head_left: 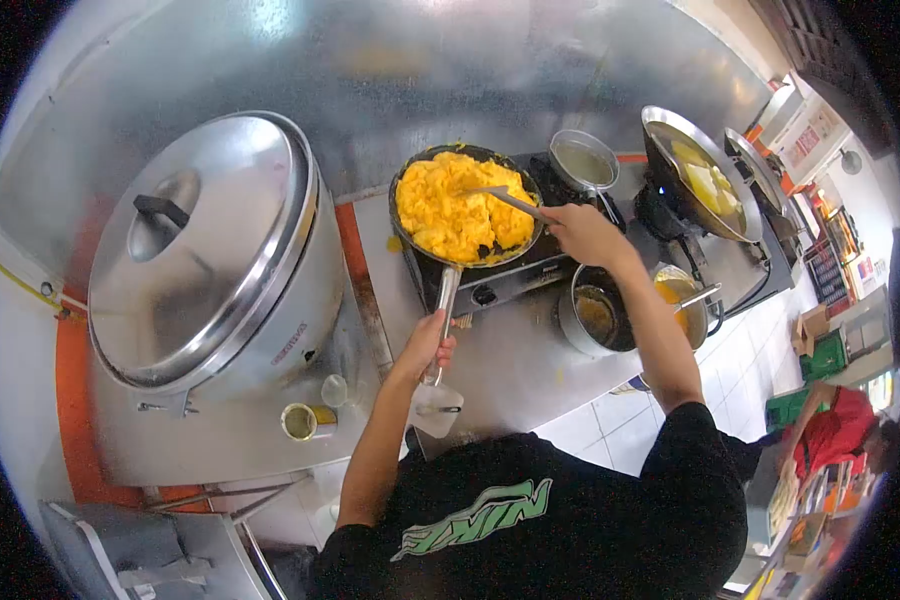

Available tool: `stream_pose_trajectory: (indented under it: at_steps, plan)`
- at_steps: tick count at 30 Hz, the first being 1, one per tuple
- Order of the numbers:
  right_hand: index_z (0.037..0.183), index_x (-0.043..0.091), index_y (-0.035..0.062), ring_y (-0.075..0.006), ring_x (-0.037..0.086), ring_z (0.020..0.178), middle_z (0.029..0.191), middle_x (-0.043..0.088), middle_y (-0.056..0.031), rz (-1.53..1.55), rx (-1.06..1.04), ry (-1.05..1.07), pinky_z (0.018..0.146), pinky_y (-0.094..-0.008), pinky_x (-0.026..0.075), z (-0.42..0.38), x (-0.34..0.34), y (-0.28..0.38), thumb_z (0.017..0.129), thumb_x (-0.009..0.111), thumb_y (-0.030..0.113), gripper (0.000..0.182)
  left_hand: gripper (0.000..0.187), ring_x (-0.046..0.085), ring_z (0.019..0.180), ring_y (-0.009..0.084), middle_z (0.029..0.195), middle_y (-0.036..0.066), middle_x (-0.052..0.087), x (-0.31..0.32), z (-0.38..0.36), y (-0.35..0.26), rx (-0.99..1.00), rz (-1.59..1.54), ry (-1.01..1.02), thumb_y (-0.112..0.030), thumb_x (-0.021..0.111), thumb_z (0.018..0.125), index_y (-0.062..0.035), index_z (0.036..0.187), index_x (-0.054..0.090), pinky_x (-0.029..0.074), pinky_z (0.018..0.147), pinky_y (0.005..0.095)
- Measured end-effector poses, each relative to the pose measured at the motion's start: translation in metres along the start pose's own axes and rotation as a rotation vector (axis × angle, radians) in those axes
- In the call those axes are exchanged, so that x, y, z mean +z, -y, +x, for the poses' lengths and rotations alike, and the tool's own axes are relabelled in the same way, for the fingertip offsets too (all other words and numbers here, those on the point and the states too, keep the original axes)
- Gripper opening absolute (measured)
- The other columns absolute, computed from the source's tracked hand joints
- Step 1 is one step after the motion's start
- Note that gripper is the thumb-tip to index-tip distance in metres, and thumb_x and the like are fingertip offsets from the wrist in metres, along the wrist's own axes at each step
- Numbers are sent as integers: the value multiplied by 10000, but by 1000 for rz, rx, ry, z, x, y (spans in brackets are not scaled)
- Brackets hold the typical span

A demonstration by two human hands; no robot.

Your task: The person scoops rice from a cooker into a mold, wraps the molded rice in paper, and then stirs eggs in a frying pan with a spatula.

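Scrambled eggs (448, 215), bright yellow and lumpy, fill most of a dark frying pan (398, 205) on the gas stove (515, 287). My left hand (425, 347) is closed around the pan's metal handle, below the pan. From the right, my right hand (582, 235) grips a spatula (518, 203), whose far end rests in the eggs. Beneath my right forearm stands a metal pot (580, 318) with brownish residue inside. A bowl (670, 280) of yellow liquid with a utensil in it sits just right of the forearm.
A large lidded steel cooker (210, 260) stands on the left, with an open can (308, 421) in front of it. Behind the stove is a small strainer or pan (584, 160). On the right, a wok (705, 175) holds yellow pieces in oil. A person in red (838, 435) is at far right.
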State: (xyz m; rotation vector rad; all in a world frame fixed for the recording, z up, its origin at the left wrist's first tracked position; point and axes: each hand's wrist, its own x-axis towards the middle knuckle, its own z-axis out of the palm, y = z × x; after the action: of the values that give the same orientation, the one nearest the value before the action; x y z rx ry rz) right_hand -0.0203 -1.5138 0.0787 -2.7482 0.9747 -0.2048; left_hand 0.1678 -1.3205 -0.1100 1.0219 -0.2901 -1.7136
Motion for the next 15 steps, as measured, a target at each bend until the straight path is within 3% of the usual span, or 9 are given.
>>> stream_pose_trajectory:
  at_steps: [2, 5, 8, 12, 15]
  plan:
    - [1123, 569, 66, -381, 593, 748, 798, 599, -239, -76, -59, 39, 669, -443, 462, -25, -31, 6, 794, 514, 85, 334, 335, 316, 402, 67, 563, -13, 364, -2, 5, 4, -13, -46, 19, -458, 387, 925, -125, 953, 400, 294, 352, 236]
    - [1154, 556, 107, -383, 595, 727, 786, 599, -241, -188, 77, 289, 654, -447, 464, -56, -53, 32, 796, 506, 80, 362, 334, 312, 401, 72, 564, -13, 364, 2, 11, 12, -18, -90, -5, -468, 391, 920, -135, 948, 400, 291, 354, 237]
    - [1190, 527, 132, -387, 595, 724, 789, 601, -240, -34, 24, 354, 653, -458, 462, -57, 1, 24, 796, 505, 82, 398, 340, 313, 397, 78, 557, -11, 358, 15, 17, 24, -13, -132, -17, -480, 402, 912, -143, 954, 394, 292, 353, 241]
    - [1235, 476, 76, -408, 591, 720, 799, 594, -254, 165, 72, 17, 630, -448, 470, -50, 93, 14, 817, 493, 67, 418, 357, 313, 390, 80, 546, -15, 351, 33, 23, 37, 15, -197, -54, -498, 409, 903, -145, 954, 395, 296, 350, 251]
    - [1191, 510, 46, -409, 590, 751, 811, 590, -265, 257, 77, -168, 654, -441, 468, -31, 105, 12, 824, 499, 81, 369, 349, 310, 393, 80, 547, -24, 345, 40, 23, 36, 68, -165, -79, -491, 400, 909, -145, 945, 414, 300, 354, 258]
